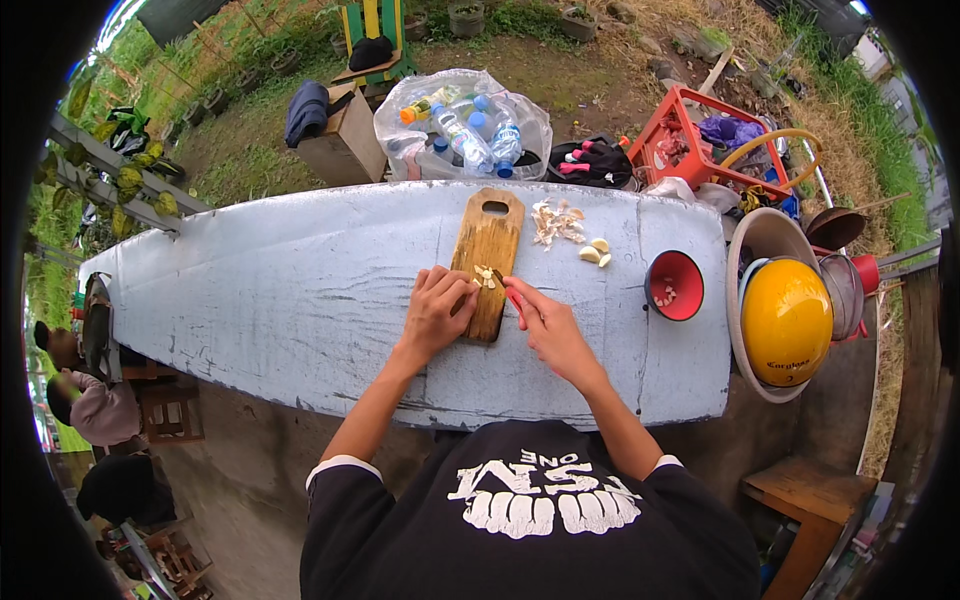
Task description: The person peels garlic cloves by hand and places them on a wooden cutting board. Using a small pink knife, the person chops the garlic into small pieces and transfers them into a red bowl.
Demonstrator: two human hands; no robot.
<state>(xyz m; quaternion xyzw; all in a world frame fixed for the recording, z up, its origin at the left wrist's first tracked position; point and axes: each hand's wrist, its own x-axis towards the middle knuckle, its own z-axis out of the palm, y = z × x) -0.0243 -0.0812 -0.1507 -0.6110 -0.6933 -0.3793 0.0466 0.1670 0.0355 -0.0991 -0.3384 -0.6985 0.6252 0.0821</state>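
Observation:
A worn wooden cutting board [491, 225] with a handle slot lies on the table before me, several cut pieces of peeled garlic [486, 277] on it. My left hand [441, 311] rests at the board's left edge, its fingers curled beside the garlic; whether they pinch a piece is hidden. In my right hand [551, 330] is a small knife [514, 297] with a red handle, its blade pointing at the garlic and hard to make out. Beyond the board lie garlic skins [556, 223] and a few whole peeled cloves [595, 253]. A red-lined bowl [684, 277] to the right holds some garlic pieces.
The metal-topped table [262, 300] stretches left. At its right end stand a large basin [739, 360] and a yellow bowl [787, 322]. Behind it are a plastic bag of bottles [390, 124] and a red crate [679, 112]. A person [105, 412] is at far left.

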